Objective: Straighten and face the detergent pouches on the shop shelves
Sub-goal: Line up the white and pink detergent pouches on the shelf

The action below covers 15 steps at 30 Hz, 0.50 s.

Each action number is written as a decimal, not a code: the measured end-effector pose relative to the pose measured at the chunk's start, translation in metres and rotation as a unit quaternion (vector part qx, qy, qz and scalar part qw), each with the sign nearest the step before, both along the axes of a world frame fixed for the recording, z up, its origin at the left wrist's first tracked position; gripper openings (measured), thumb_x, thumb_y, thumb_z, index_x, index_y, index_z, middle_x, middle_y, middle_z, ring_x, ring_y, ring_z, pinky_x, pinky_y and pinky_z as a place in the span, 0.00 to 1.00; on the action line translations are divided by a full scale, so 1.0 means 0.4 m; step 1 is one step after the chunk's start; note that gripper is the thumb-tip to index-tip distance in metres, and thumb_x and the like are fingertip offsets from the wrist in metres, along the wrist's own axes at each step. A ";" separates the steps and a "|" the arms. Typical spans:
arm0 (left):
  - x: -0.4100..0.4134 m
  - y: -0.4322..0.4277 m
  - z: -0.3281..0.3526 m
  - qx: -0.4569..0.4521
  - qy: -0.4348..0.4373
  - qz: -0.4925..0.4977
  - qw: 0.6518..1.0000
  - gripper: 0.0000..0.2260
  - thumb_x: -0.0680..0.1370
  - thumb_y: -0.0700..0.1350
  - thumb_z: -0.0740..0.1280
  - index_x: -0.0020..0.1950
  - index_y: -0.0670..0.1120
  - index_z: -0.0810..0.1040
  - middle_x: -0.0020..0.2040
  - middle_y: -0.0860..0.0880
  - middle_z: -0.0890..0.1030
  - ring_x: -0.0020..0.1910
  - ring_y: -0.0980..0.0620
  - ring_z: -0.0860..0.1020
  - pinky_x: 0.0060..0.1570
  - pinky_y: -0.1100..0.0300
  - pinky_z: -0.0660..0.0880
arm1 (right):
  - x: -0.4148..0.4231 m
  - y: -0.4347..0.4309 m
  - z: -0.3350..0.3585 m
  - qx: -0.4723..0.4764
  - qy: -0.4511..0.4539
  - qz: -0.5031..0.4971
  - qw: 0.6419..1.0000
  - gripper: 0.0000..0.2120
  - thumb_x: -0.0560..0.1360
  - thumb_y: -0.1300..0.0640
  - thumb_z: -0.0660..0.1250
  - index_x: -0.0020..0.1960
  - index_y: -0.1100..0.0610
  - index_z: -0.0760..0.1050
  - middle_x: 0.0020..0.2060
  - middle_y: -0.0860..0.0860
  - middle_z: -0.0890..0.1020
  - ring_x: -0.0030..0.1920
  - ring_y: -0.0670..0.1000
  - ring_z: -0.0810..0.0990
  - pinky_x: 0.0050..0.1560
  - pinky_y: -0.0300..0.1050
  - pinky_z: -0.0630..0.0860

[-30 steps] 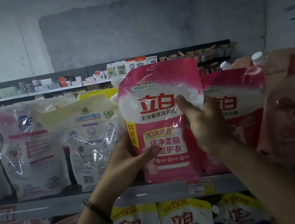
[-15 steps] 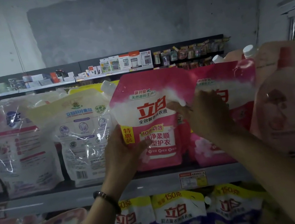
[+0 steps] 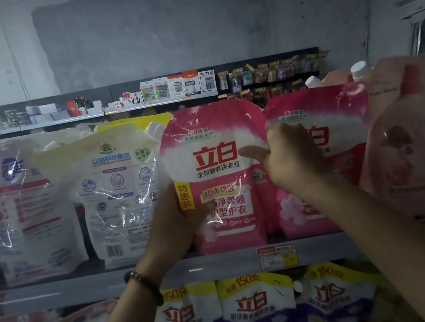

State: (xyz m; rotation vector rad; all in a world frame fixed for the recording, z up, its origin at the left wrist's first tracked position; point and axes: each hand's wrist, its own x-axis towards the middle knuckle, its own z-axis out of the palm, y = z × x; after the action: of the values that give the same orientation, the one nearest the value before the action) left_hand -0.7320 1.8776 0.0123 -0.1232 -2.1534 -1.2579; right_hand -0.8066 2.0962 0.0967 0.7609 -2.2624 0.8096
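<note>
Head view. The glossy pink plastic detergent pouch (image 3: 217, 177) stands upright on the grey metal shelf (image 3: 86, 289), label forward, so it looks about done. The pale yellow-topped pouch (image 3: 123, 193) to its left leans and shows its barcode side; it probably still needs facing.

Left hand (image 3: 171, 224) grips the pink pouch's lower left edge, thumb on the front. Right hand (image 3: 287, 159) is at its right edge with the thumb across the label. Its fingers are blurred, so its grip cannot be told.
</note>
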 end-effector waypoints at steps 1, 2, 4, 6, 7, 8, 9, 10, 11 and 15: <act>-0.001 -0.001 -0.002 -0.001 -0.003 -0.003 1.000 0.20 0.78 0.43 0.76 0.69 0.52 0.77 0.58 0.56 0.87 0.57 0.58 0.85 0.57 0.52 0.84 | 0.000 0.000 0.003 -0.002 0.000 -0.005 1.000 0.22 0.77 0.40 0.69 0.38 0.53 0.63 0.30 0.46 0.70 0.28 0.41 0.67 0.30 0.36 0.62; -0.002 -0.001 -0.006 -0.004 -0.004 -0.005 1.000 0.21 0.79 0.43 0.76 0.70 0.52 0.77 0.59 0.57 0.86 0.57 0.58 0.85 0.57 0.54 0.84 | 0.000 0.001 0.006 -0.002 0.000 -0.010 1.000 0.24 0.76 0.40 0.70 0.36 0.53 0.61 0.30 0.46 0.69 0.28 0.41 0.67 0.30 0.36 0.61; 0.000 0.002 -0.010 -0.008 -0.008 -0.012 1.000 0.21 0.79 0.45 0.75 0.71 0.54 0.75 0.60 0.58 0.85 0.58 0.60 0.84 0.56 0.59 0.83 | 0.000 0.003 0.011 -0.001 -0.004 -0.018 1.000 0.25 0.75 0.38 0.71 0.35 0.52 0.61 0.30 0.47 0.70 0.28 0.42 0.68 0.30 0.36 0.61; 0.006 0.005 -0.009 -0.010 -0.010 -0.020 1.000 0.21 0.80 0.45 0.74 0.71 0.56 0.73 0.61 0.59 0.85 0.59 0.60 0.84 0.56 0.59 0.83 | 0.000 0.004 0.020 0.002 -0.004 -0.026 1.000 0.26 0.73 0.37 0.72 0.35 0.52 0.61 0.30 0.47 0.71 0.29 0.43 0.70 0.30 0.36 0.62; 0.010 0.005 -0.008 -0.010 -0.012 -0.022 1.000 0.22 0.80 0.45 0.74 0.72 0.56 0.73 0.61 0.58 0.85 0.60 0.59 0.84 0.57 0.58 0.83 | 0.000 0.005 0.025 0.002 -0.005 -0.029 1.000 0.26 0.73 0.37 0.72 0.35 0.52 0.61 0.30 0.48 0.72 0.29 0.43 0.70 0.29 0.37 0.62; 0.011 0.004 -0.009 -0.005 -0.013 -0.028 1.000 0.22 0.81 0.45 0.74 0.73 0.56 0.72 0.62 0.57 0.84 0.61 0.58 0.84 0.57 0.57 0.83 | 0.002 0.006 0.031 -0.002 -0.007 -0.031 0.999 0.26 0.73 0.37 0.72 0.35 0.53 0.62 0.30 0.48 0.72 0.29 0.44 0.71 0.29 0.37 0.62; 0.014 0.006 -0.007 -0.007 -0.017 -0.029 0.999 0.22 0.81 0.46 0.73 0.73 0.56 0.72 0.62 0.57 0.84 0.61 0.57 0.84 0.58 0.56 0.83 | 0.004 0.008 0.036 -0.007 -0.008 -0.032 0.999 0.26 0.73 0.38 0.73 0.36 0.54 0.63 0.30 0.49 0.73 0.29 0.45 0.71 0.29 0.37 0.62; 0.015 0.005 -0.007 -0.005 -0.017 -0.035 0.999 0.22 0.81 0.46 0.73 0.72 0.56 0.72 0.62 0.57 0.84 0.61 0.57 0.84 0.58 0.56 0.83 | 0.004 0.010 0.043 -0.013 -0.009 -0.032 0.999 0.25 0.73 0.38 0.73 0.37 0.56 0.66 0.31 0.50 0.74 0.29 0.45 0.73 0.29 0.38 0.63; 0.018 0.007 -0.004 -0.005 -0.021 -0.037 0.999 0.21 0.81 0.46 0.73 0.72 0.56 0.72 0.62 0.56 0.85 0.61 0.56 0.84 0.58 0.55 0.83 | 0.003 0.012 0.049 -0.020 -0.012 -0.029 0.999 0.25 0.73 0.38 0.74 0.39 0.58 0.70 0.31 0.50 0.77 0.30 0.46 0.75 0.29 0.39 0.65; 0.024 0.005 0.011 0.030 -0.052 -0.048 0.997 0.18 0.81 0.47 0.73 0.69 0.55 0.75 0.59 0.57 0.87 0.57 0.57 0.86 0.53 0.57 0.84 | 0.008 0.036 0.079 -0.058 -0.035 0.026 0.997 0.16 0.74 0.40 0.76 0.50 0.53 0.82 0.35 0.46 0.84 0.29 0.46 0.83 0.34 0.46 0.82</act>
State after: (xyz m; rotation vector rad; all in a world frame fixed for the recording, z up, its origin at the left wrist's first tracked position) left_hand -0.7225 1.8794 0.0166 -0.1403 -2.2194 -1.4108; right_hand -0.8034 2.1106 0.1283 0.7512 -2.2425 0.9968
